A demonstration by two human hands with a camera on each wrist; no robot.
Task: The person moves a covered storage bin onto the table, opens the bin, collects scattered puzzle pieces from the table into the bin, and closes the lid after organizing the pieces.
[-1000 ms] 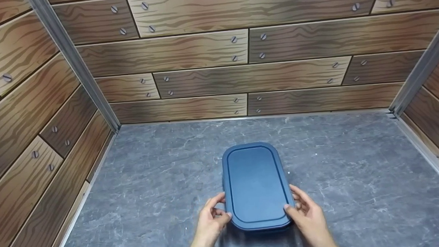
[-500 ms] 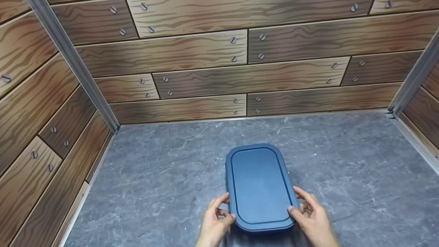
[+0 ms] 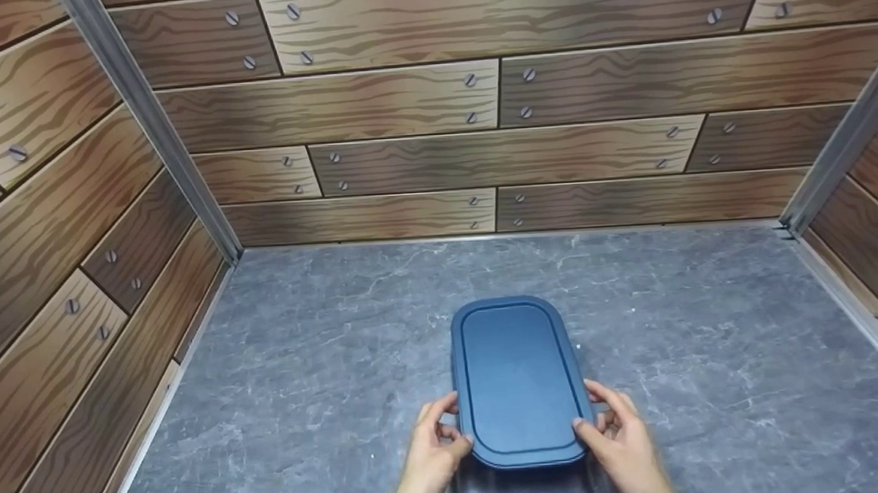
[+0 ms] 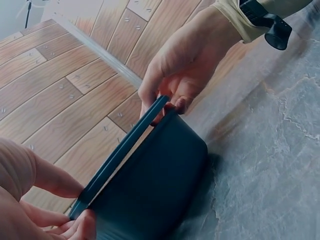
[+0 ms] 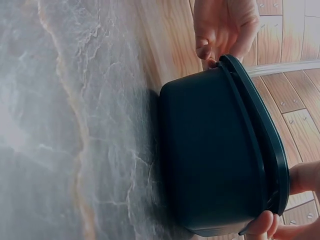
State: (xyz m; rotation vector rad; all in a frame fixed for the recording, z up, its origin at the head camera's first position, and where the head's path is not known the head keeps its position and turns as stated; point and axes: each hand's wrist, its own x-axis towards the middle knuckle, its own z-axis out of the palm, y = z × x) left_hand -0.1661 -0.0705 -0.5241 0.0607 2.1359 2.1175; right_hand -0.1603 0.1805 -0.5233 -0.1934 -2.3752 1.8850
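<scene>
One blue lidded container (image 3: 519, 381) sits on the grey bench (image 3: 303, 374) at 6 o'clock. Two hands pinch its near lid rim: left hand (image 3: 431, 457) and right hand (image 3: 622, 443). Only the wrist views reveal the container's deep dark body.

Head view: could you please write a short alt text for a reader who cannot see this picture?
A person's two hands grip the near corners of a lidded dark blue container on a grey marbled tabletop, the left hand on one side and the right hand on the other. Wood-patterned walls enclose the tabletop.
</scene>
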